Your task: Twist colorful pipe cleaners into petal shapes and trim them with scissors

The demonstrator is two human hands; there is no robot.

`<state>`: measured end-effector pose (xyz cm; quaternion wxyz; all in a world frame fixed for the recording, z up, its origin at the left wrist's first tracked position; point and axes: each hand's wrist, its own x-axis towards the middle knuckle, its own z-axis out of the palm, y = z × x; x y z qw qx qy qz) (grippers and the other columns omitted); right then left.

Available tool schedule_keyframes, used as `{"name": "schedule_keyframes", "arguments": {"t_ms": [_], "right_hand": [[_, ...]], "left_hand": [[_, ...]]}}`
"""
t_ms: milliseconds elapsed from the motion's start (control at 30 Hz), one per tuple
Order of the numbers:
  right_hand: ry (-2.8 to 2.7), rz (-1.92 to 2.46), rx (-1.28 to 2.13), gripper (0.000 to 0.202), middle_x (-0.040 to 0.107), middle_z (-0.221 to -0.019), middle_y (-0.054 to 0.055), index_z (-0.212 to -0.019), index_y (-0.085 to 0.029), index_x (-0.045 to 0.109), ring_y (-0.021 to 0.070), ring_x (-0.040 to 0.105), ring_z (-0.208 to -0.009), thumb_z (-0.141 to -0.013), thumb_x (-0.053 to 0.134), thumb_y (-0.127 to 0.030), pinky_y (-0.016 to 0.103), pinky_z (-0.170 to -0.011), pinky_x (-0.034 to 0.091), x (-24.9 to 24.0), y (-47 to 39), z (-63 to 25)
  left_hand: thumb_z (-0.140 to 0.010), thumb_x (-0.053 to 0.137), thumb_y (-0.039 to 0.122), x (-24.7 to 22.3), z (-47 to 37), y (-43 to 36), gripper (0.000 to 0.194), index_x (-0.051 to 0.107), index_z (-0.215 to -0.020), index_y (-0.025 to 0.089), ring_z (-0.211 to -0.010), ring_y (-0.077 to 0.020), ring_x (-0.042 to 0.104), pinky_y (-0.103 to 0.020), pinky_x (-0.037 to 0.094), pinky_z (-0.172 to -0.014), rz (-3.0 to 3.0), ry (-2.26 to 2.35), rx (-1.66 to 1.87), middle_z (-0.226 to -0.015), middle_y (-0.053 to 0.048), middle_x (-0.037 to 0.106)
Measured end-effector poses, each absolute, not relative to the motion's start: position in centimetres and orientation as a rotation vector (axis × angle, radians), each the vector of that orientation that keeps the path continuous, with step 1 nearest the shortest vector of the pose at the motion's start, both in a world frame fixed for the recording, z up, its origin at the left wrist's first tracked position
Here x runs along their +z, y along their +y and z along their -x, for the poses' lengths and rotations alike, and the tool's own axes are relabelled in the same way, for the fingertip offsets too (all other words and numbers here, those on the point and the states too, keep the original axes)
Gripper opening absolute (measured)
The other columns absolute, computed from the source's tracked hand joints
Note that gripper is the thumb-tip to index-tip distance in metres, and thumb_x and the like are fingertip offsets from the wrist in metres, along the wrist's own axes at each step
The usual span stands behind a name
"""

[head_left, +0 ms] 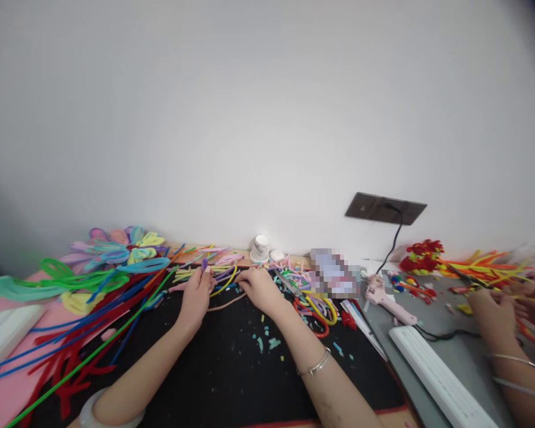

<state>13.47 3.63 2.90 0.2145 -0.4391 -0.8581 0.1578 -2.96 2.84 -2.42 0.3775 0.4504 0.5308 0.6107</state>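
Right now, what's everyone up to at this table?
The person's left hand pinches a purple fuzzy piece. The right hand is beside it, fingers bent down; whether they grip anything is unclear. Fuzzy stems and cut scraps lie around. To the right, a co-worker's hand is beside orange and yellow stems. A pink glue gun lies between the two people.

Dark outlet plate (386, 208) on the pale wall (249, 119), black cord (396, 235) plugged in and running down toward a pink glue gun (391, 305) on the gray mat (463, 365), right side. Long white box (441, 377) on the same mat, nearer than the gun; small pom-poms (397, 284) just beside the gun. Paper cup (260, 249) by the wall, round white item (277, 255) next to it.
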Motion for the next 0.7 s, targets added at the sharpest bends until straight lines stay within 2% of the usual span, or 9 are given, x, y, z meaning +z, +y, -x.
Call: {"name": "schedule_keyframes", "arguments": {"t_ms": [133,233,300,500,700], "right_hand": [[-1.914,1.224,0.931,0.017,0.064,-0.058,0.001,-0.073,-0.014,0.062,0.0105,0.054,-0.045,-0.078,0.046,-0.014,0.022,-0.052,0.043,2.9,3.1,-15.9],[-1.57,1.219,1.084,0.015,0.062,-0.053,0.001,-0.067,-0.014,0.059,0.0088,0.048,-0.038,-0.076,0.049,-0.019,0.019,-0.042,0.036,2.6,2.7,-17.7],[-1.395,1.152,1.089,0.015,0.063,-0.055,0.001,-0.065,-0.014,0.058,0.0082,0.047,-0.04,-0.075,0.052,-0.023,0.019,-0.041,0.034,2.3,2.2,-18.6],[-1.2,0.983,1.173,0.017,0.063,-0.058,0.001,-0.079,-0.014,0.062,0.0088,0.048,-0.043,-0.073,0.059,-0.03,0.02,-0.043,0.036,1.4,0.9,-18.7],[-1.283,0.998,1.137,0.014,0.064,-0.058,0.001,-0.078,-0.013,0.062,0.0091,0.048,-0.044,-0.074,0.057,-0.025,0.021,-0.045,0.037,0.9,0.6,-17.9]], "left_hand": [[-0.084,0.044,0.045,-2.4,2.8,2.9,0.029,0.046,-0.073,0.018,-0.051,-0.0094,0.039,-0.023,0.035,-0.054,-1.161,1.322,1.555,-0.056,0.006,0.038],[-0.083,0.043,0.047,-2.3,2.6,2.9,0.03,0.047,-0.077,0.018,-0.046,-0.0077,0.033,-0.021,0.033,-0.05,-1.152,1.264,1.548,-0.055,0.008,0.032],[-0.082,0.044,0.049,-2.2,2.3,2.8,0.031,0.048,-0.083,0.018,-0.044,-0.0072,0.031,-0.021,0.032,-0.047,-1.147,1.224,1.516,-0.054,0.009,0.031],[-0.078,0.048,0.052,-1.6,1.1,2.0,0.039,0.049,-0.095,0.018,-0.041,-0.0055,0.026,-0.017,0.026,-0.041,-1.14,1.029,1.324,-0.054,0.01,0.03],[-0.08,0.044,0.054,-2.0,0.7,1.7,0.035,0.044,-0.08,0.019,-0.041,-0.0047,0.026,-0.017,0.029,-0.042,-1.247,0.992,1.252,-0.055,0.01,0.032]]}}
